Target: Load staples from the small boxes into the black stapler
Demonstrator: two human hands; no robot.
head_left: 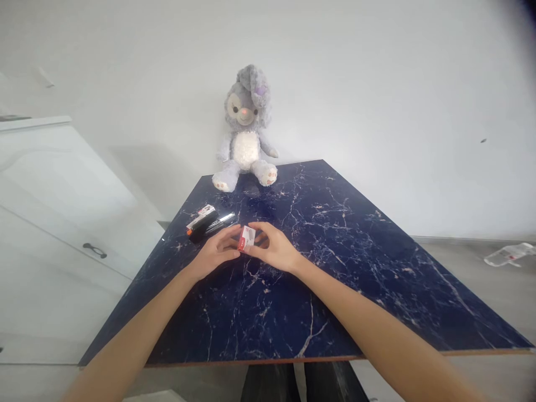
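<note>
A small red and white box is held just above the table, between my two hands. My left hand has its thumb and fingers at the box's left side. My right hand pinches the right side, thumb below and fingers above. Some fingertips are hidden behind the box. Beyond my left hand lies a black object with an orange end, its kind unclear. A white package with dark print rests against it, and slim black and clear items lie alongside.
A grey plush rabbit sits at the far edge of the dark blue marbled table, against the wall. A white cabinet stands on the left. On the floor at right lies a clear plastic item.
</note>
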